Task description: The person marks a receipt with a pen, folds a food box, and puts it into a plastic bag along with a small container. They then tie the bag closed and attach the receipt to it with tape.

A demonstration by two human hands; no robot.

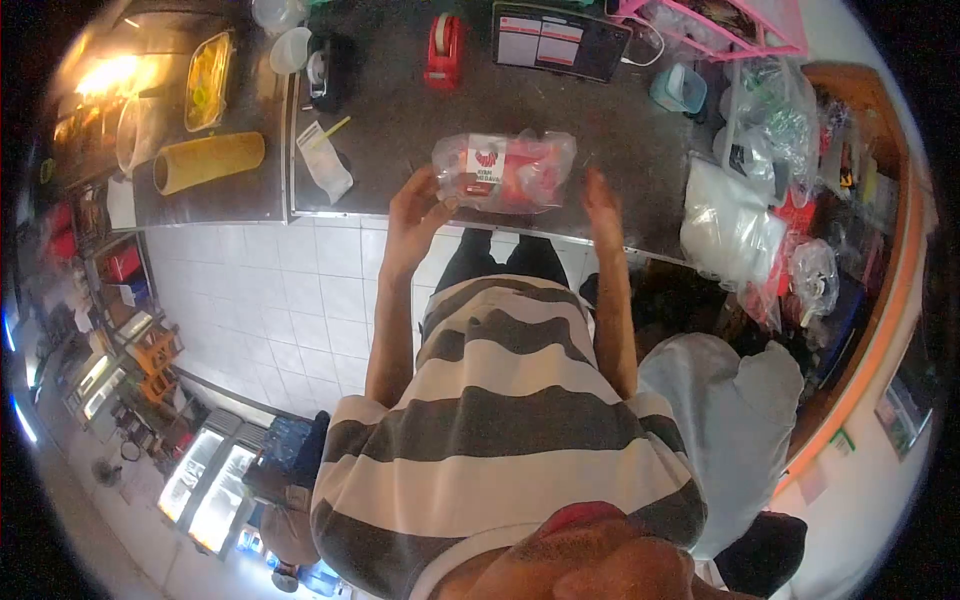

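- Two bare hands frame a clear plastic-wrapped packet (503,171) with a red-and-white label, seen from the head camera looking straight down over a striped shirt (500,420); the packet lies on the dark bench (400,120) close to its front edge.
- At the packet's left end, the left hand (417,208) has its fingers curled and its thumb touching the wrapper, a light contact more than a firm grip as far as the picture shows.
- On the other side, the right hand (602,205) stands open, fingers straight and blurred, just beside the packet's right end and apparently not touching it.
- Judging by the crinkled, glossy film, the packet looks light, soft and somewhat slippery; its contents seem loose enough to shift, so a hold at both ends or from underneath would likely serve better than a pinch of the wrapper alone.
- Farther back on the bench sit a red tape dispenser (444,50), a tablet (560,42) with a lit screen and a small pale blue cup (679,90).
- To the left lie a strip of paper (325,160) beside a black device, a yellowish roll (208,160) and a tray of yellow food (207,80) under warm light.
- Right of the packet, clear plastic bags (730,225) are heaped at the bench end, below a pink wire rack (730,25).
- White floor tiles (290,290) show beneath the bench.
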